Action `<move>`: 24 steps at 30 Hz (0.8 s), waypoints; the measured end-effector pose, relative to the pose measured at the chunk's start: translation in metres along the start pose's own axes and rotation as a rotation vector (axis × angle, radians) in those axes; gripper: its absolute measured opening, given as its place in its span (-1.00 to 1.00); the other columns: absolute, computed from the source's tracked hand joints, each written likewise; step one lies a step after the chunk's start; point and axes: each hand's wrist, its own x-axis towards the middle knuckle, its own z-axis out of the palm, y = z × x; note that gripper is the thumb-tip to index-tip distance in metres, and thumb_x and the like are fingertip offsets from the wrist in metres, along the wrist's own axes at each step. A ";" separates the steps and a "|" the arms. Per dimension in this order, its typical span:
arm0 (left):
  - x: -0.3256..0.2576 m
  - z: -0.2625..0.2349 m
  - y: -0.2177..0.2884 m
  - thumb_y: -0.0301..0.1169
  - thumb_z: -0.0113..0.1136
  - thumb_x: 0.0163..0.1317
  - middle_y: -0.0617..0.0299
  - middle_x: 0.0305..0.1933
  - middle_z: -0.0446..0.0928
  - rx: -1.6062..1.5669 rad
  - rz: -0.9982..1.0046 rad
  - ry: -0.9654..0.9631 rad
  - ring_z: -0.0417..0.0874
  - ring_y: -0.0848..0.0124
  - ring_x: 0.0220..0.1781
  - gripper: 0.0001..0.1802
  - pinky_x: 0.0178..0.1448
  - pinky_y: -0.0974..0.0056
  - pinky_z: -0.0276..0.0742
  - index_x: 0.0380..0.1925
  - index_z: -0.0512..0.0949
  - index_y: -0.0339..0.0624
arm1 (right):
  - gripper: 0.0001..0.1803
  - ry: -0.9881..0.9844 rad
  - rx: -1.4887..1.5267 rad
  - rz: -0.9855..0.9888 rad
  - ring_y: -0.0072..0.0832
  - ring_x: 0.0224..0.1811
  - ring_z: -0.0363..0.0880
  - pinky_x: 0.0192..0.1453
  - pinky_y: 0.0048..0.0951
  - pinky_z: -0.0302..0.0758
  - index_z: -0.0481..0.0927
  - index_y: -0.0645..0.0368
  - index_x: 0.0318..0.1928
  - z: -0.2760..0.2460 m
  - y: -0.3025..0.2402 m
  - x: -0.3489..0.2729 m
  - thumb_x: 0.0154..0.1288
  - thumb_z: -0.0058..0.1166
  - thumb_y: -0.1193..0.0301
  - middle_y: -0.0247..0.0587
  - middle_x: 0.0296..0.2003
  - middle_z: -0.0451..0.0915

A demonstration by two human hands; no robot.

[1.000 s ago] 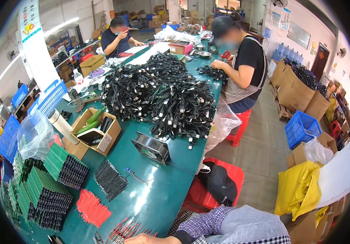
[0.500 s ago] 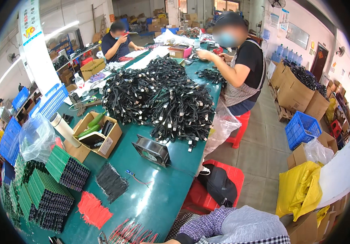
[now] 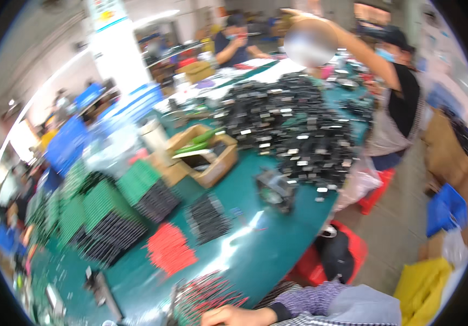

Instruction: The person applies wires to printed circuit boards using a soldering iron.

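Observation:
My right hand point(image 3: 227, 315) reaches in at the lower edge, its back showing and its fingers blurred and partly cut off by the frame. Close beside it lies a bunch of thin red and dark wires point(image 3: 206, 295); whether the fingers hold any of it I cannot make out. My left hand is out of the picture. Beyond the wires are a pile of short red wires point(image 3: 171, 250) and a pile of short black strands point(image 3: 208, 218). Stacked green circuit boards point(image 3: 109, 209) with dark edges stand to the left.
A large heap of black cables point(image 3: 299, 122) covers the far table. Before it stand a small fan point(image 3: 275, 190) and a cardboard box point(image 3: 228, 158) with green items. A dark elongated tool point(image 3: 105, 296) lies near left. A co-worker point(image 3: 405, 100) stands at right beyond a red stool point(image 3: 358, 247).
The view has swung left, so everything sits further right and is smeared. More of my right hand shows. The co-worker at right has raised an arm. A dark tool has come into view.

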 end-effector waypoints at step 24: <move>-0.015 0.040 0.074 -0.52 0.53 0.05 0.10 0.08 0.62 -0.231 -0.192 -0.054 0.63 0.33 0.04 -0.42 0.12 0.24 0.57 0.10 0.54 -0.39 | -0.91 -0.007 -0.052 0.075 -0.33 -0.26 0.65 -0.16 -0.36 0.57 0.66 0.33 -0.21 0.006 0.010 0.001 0.30 0.20 0.57 -0.12 -0.30 0.63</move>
